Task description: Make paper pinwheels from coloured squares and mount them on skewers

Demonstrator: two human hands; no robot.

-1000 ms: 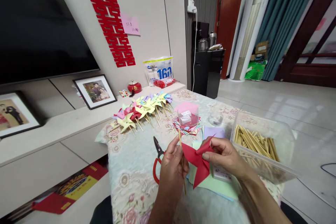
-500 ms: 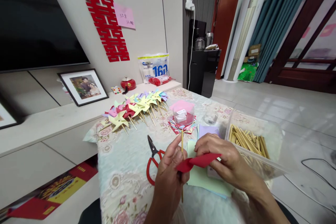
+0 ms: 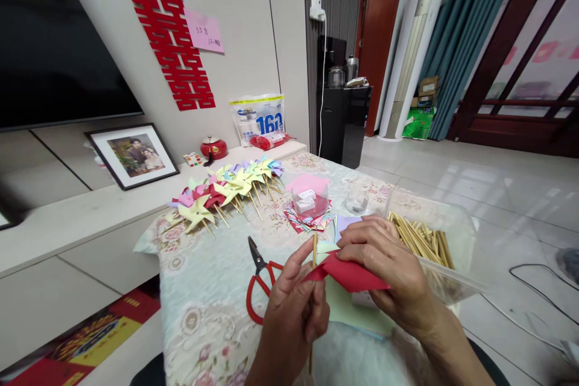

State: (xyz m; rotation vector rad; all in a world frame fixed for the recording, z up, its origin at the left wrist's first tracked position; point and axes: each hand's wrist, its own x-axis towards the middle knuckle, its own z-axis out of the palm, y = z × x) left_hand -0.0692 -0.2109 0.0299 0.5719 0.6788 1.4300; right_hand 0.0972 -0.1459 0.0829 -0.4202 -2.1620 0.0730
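The left hand [image 3: 294,307] had its fingers clamped on a stick [image 3: 315,247], seemingly to steady it; the right hand [image 3: 393,265] pinched red paper [image 3: 355,277] between the hands, over green sheets [image 3: 344,312]. Scissors [image 3: 259,262] lay near, probably for easy reach. Beyond, a bag [image 3: 257,119] read "160"; a pink note's [image 3: 204,30] handwriting was unclear.

Stick [image 3: 315,250] partly behind left grip [image 3: 295,306]

Framed photo [image 3: 136,155] beside red pot [image 3: 214,148]
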